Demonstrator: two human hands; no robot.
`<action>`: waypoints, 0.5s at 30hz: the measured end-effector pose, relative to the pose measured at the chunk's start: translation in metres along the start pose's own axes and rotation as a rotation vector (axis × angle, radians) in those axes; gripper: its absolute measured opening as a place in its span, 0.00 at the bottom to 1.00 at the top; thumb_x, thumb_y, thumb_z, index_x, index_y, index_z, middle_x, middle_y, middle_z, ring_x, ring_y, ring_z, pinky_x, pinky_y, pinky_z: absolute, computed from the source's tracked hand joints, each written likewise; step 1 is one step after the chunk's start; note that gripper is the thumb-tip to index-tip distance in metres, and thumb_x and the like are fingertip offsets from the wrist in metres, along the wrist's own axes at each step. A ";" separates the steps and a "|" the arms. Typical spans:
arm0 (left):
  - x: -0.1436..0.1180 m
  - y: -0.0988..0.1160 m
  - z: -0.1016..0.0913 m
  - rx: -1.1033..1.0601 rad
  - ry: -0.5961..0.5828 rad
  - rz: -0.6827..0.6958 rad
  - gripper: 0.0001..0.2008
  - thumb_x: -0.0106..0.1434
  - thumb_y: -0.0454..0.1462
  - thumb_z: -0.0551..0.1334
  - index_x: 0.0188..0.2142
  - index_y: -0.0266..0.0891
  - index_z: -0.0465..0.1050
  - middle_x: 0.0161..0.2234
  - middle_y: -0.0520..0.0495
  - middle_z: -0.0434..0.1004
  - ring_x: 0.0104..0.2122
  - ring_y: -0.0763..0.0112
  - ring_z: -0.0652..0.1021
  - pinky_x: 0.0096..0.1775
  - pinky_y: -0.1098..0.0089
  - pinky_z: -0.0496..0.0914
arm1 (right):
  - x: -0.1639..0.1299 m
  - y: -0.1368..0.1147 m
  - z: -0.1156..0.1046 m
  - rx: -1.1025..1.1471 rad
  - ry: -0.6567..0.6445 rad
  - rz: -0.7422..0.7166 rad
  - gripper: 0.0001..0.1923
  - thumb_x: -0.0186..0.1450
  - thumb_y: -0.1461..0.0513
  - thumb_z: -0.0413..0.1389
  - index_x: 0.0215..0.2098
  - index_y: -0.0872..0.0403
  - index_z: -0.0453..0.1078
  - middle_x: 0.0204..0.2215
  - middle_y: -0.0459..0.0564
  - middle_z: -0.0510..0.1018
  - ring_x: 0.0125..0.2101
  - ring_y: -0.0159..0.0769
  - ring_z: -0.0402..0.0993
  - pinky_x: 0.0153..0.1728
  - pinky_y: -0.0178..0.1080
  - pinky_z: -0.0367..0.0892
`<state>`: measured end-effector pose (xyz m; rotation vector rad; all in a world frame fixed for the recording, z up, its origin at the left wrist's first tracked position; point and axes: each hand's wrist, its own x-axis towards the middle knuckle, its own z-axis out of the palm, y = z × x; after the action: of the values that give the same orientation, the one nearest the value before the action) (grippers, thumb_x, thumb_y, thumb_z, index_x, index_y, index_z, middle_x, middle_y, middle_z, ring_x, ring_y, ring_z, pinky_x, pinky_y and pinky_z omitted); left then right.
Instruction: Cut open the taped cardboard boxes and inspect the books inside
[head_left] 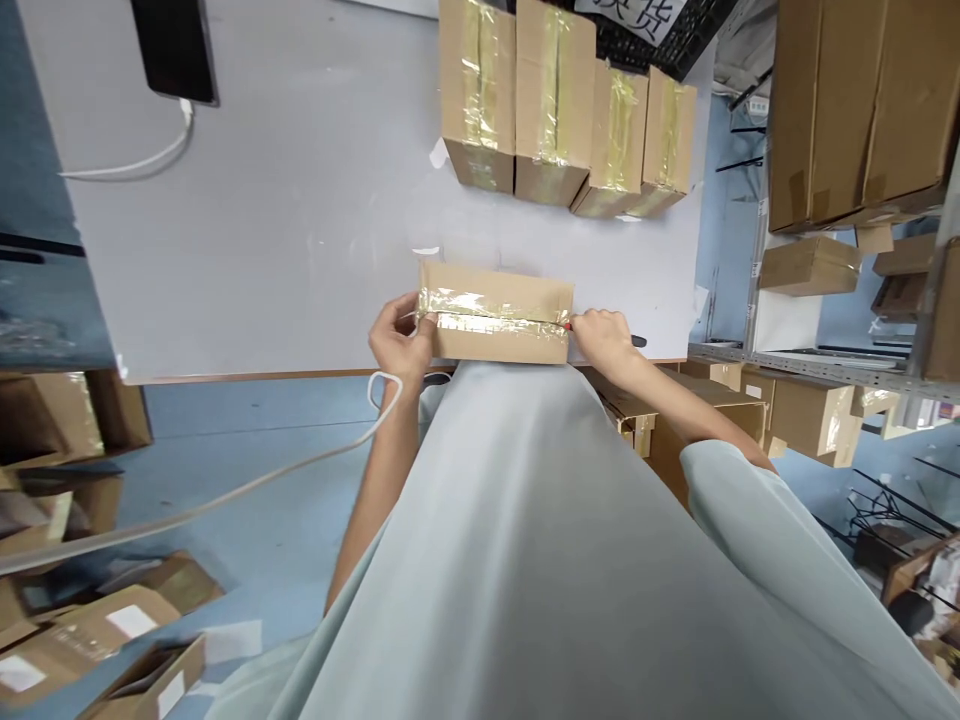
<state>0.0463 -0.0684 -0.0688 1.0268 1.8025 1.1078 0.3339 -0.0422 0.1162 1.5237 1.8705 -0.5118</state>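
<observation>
- A person in a pale blue garment (517, 520) works at a white surface (262, 250), a taped cardboard box (499, 282) lying lengthwise at its near edge, close against the clothing.
- The left hand (403, 342) grips the box's left end, thumb pressed on top and fingers curled at the side.
- At the opposite end, the right hand (602, 338) is closed in a fist around a slim tool (568, 326), its red part showing at the box; the rest is mostly hidden by the fingers.
- Shiny tape (480, 302) runs along the top of the box, a dark line visible beneath it toward the right.
- Beyond, four taped cartons (555, 100) stand side by side before a black crate (694, 40) bearing a sheet with dark lettering.
- A dark-screened phone (174, 45) lies at far left, plugged into a white cable (161, 157).
- A pale cord (300, 465) stretches from lower left to the left wrist.
- More boxes fill metal shelving (832, 368) at right.
</observation>
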 end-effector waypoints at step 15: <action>0.039 -0.039 -0.027 -0.014 0.095 -0.135 0.22 0.71 0.40 0.70 0.63 0.37 0.80 0.50 0.40 0.88 0.51 0.56 0.88 0.61 0.54 0.82 | 0.004 0.056 0.111 1.189 0.419 0.001 0.29 0.77 0.37 0.58 0.42 0.52 0.81 0.35 0.51 0.87 0.30 0.38 0.80 0.36 0.38 0.73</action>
<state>-0.0023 -0.0530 -0.1040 0.8441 1.9065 1.1004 0.4149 -0.0997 0.0412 2.5030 1.9266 -1.5937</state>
